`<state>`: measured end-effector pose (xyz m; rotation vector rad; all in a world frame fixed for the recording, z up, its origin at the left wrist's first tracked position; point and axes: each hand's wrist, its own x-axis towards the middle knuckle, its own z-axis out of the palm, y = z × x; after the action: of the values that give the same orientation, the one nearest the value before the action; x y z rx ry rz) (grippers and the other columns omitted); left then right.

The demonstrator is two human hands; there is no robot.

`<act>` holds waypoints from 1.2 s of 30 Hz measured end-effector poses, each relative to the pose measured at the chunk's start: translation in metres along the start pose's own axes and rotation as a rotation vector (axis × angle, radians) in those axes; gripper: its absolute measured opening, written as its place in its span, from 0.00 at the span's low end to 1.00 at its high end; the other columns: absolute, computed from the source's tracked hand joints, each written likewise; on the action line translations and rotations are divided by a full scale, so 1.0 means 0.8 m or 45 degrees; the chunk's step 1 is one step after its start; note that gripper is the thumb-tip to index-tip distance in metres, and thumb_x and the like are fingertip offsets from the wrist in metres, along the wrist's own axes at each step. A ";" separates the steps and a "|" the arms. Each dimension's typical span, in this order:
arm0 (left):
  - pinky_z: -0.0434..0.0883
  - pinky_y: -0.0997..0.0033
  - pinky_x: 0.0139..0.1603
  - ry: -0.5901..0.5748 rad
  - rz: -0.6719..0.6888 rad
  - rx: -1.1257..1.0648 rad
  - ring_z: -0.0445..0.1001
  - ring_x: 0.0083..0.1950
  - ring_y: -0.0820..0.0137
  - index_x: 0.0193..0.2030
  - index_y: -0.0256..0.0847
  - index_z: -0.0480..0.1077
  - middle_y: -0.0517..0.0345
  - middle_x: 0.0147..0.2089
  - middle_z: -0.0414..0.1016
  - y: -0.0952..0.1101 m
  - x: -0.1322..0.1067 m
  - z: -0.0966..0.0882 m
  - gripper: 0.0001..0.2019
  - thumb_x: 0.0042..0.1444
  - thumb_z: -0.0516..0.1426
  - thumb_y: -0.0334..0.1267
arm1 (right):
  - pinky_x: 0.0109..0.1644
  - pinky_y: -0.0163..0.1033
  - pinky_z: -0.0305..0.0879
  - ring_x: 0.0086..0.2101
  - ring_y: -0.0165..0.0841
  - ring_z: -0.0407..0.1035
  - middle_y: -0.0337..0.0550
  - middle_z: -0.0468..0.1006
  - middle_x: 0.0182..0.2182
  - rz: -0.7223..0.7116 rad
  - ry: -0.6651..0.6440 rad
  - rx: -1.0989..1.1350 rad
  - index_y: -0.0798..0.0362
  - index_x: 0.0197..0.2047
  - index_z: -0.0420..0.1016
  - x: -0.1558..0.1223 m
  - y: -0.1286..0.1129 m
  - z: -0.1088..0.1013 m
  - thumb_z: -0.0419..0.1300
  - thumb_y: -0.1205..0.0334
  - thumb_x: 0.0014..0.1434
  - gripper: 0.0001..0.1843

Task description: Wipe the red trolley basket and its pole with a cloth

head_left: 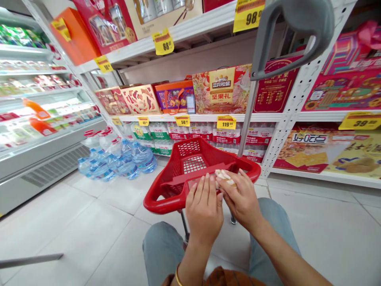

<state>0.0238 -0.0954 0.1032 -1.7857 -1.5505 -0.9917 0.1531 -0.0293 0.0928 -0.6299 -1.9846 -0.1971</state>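
My left hand (pixel 204 206) is held palm down over the near rim of a red shopping basket (pixel 166 198), fingers together and pointing forward, touching the small pale item. My right hand (pixel 241 196) pinches that small pale wrapped item (pixel 224 176) just above the basket's rim. The basket stands on the floor in front of my knees, and its grey pull handle (pixel 293 28) rises at the upper right. Inside the basket I see only red mesh.
White shelves (pixel 208 117) with gift boxes, bottled water packs and yellow price tags run across the back. Large water bottles (pixel 119 163) lie piled on the floor at left, beside a refrigerated display case (pixel 38 131). A grey bar (pixel 29 260) lies on the tiled floor at lower left.
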 end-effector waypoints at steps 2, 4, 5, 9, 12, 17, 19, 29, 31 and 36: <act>0.63 0.59 0.61 -0.012 0.016 0.016 0.72 0.59 0.61 0.61 0.32 0.64 0.46 0.56 0.74 -0.005 -0.004 0.004 0.19 0.66 0.49 0.36 | 0.62 0.59 0.58 0.52 0.39 0.67 0.49 0.73 0.53 -0.014 0.000 -0.017 0.44 0.59 0.67 -0.003 0.003 0.001 0.57 0.64 0.61 0.22; 0.63 0.60 0.61 -0.027 0.040 0.027 0.71 0.59 0.62 0.62 0.33 0.63 0.46 0.57 0.74 -0.008 -0.007 0.004 0.20 0.66 0.49 0.38 | 0.63 0.59 0.56 0.51 0.39 0.68 0.48 0.73 0.52 -0.015 0.002 -0.036 0.42 0.58 0.68 -0.007 0.007 0.002 0.57 0.64 0.61 0.22; 0.63 0.60 0.62 -0.029 0.047 0.033 0.71 0.59 0.62 0.63 0.33 0.62 0.47 0.57 0.74 -0.010 -0.008 0.004 0.21 0.66 0.49 0.39 | 0.63 0.60 0.55 0.51 0.39 0.68 0.47 0.73 0.52 -0.015 0.005 -0.046 0.41 0.58 0.68 -0.010 0.010 0.002 0.57 0.64 0.61 0.22; 0.62 0.62 0.61 -0.004 0.049 0.049 0.72 0.58 0.62 0.61 0.35 0.64 0.48 0.56 0.74 -0.012 -0.006 0.002 0.20 0.66 0.51 0.40 | 0.65 0.62 0.50 0.53 0.40 0.68 0.46 0.73 0.53 -0.019 0.027 -0.089 0.39 0.58 0.68 -0.020 0.021 0.002 0.58 0.65 0.61 0.23; 0.63 0.62 0.60 0.016 0.041 0.067 0.73 0.57 0.62 0.59 0.35 0.67 0.48 0.56 0.75 -0.012 -0.004 0.002 0.18 0.65 0.51 0.40 | 0.66 0.64 0.47 0.54 0.41 0.67 0.46 0.72 0.53 -0.018 0.015 -0.123 0.38 0.60 0.67 -0.027 0.030 -0.001 0.58 0.65 0.61 0.25; 0.64 0.61 0.59 0.013 0.030 0.055 0.73 0.57 0.62 0.58 0.36 0.68 0.47 0.56 0.75 -0.013 -0.004 0.004 0.17 0.65 0.52 0.40 | 0.65 0.67 0.46 0.55 0.44 0.66 0.47 0.70 0.53 -0.012 0.035 -0.144 0.37 0.62 0.64 -0.034 0.050 -0.004 0.58 0.68 0.61 0.28; 0.64 0.61 0.59 0.022 0.017 0.058 0.73 0.57 0.62 0.57 0.36 0.68 0.48 0.56 0.75 -0.014 -0.004 0.005 0.17 0.65 0.52 0.40 | 0.65 0.66 0.49 0.56 0.45 0.65 0.48 0.69 0.54 -0.005 0.047 -0.120 0.38 0.62 0.63 -0.036 0.058 -0.004 0.57 0.69 0.61 0.28; 0.63 0.60 0.58 0.073 -0.012 0.073 0.73 0.56 0.61 0.55 0.37 0.70 0.48 0.55 0.75 -0.023 -0.006 0.005 0.15 0.65 0.52 0.37 | 0.56 0.55 0.67 0.54 0.42 0.65 0.49 0.68 0.52 0.075 0.169 -0.064 0.37 0.65 0.57 -0.024 0.033 0.000 0.55 0.74 0.60 0.34; 0.63 0.60 0.58 0.070 -0.014 0.081 0.73 0.56 0.62 0.55 0.36 0.70 0.49 0.56 0.75 -0.025 -0.007 0.004 0.15 0.65 0.51 0.36 | 0.57 0.54 0.67 0.53 0.41 0.65 0.49 0.68 0.52 -0.011 0.098 -0.012 0.38 0.65 0.58 -0.020 0.014 0.009 0.54 0.73 0.61 0.32; 0.62 0.60 0.59 0.047 -0.013 0.085 0.73 0.57 0.62 0.55 0.36 0.70 0.50 0.56 0.75 -0.029 -0.007 0.003 0.15 0.65 0.51 0.36 | 0.61 0.63 0.59 0.52 0.42 0.64 0.49 0.67 0.50 -0.043 0.099 -0.026 0.42 0.60 0.67 -0.019 0.000 0.031 0.57 0.70 0.60 0.26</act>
<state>0.0013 -0.0923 0.0961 -1.7064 -1.5535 -0.9606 0.1392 -0.0246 0.0675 -0.5939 -1.9211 -0.2591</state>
